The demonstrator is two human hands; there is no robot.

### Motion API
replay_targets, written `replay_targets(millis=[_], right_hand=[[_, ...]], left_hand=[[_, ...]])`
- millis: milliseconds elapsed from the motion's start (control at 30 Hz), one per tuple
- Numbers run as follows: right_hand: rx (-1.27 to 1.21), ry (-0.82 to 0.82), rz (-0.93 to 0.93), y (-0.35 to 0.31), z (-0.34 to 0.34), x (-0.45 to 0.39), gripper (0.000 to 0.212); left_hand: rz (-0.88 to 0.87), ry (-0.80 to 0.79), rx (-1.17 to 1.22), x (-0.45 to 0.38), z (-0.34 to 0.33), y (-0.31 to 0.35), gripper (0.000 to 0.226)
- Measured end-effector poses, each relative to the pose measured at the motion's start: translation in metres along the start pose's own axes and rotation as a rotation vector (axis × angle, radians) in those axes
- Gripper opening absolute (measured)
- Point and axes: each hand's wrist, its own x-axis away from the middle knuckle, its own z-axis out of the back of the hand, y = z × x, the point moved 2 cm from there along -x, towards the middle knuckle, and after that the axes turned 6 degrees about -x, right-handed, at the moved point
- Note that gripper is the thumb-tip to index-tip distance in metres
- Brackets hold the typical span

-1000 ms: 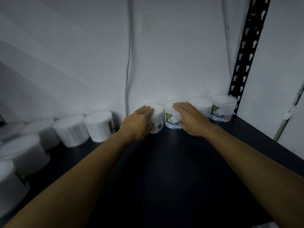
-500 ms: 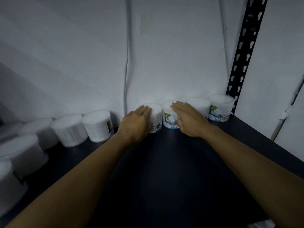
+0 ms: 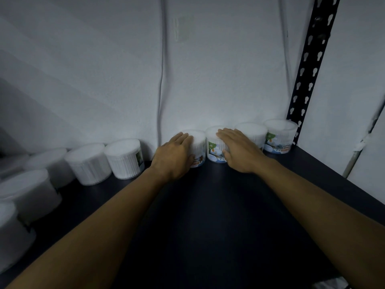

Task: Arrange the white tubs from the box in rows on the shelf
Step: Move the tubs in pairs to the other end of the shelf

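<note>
Head view: left hand (image 3: 175, 155) lies flat, fingers straight, on one white tub (image 3: 198, 147) at the far wall; right hand (image 3: 239, 149), fingers also straight, rests on the next tub (image 3: 214, 147) to its right. Two more tubs (image 3: 280, 135) continue right, touching, up to the black post (image 3: 310, 65). Other tubs (image 3: 125, 157) line the far left of the dark shelf (image 3: 208, 215).
</note>
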Motion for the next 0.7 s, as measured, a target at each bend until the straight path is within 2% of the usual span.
replay_targets(millis=[133, 400, 567, 700], right_hand=[[-0.007, 0.017, 0.02, -0.003, 0.0, 0.001, 0.068], [-0.066, 0.246, 0.219, -0.064, 0.001, -0.005, 0.049], [-0.083, 0.195, 0.315, -0.129, -0.013, -0.026, 0.045], [-0.151, 0.041, 0.288, -0.172, -0.032, -0.047, 0.051]], left_hand=[[0.028, -0.048, 0.027, 0.005, 0.002, -0.002, 0.081], [0.058, 0.119, -0.01, 0.061, 0.027, -0.042, 0.06], [0.216, 0.078, -0.124, 0.098, 0.056, -0.104, 0.065], [0.337, -0.048, -0.222, 0.114, 0.064, -0.145, 0.066]])
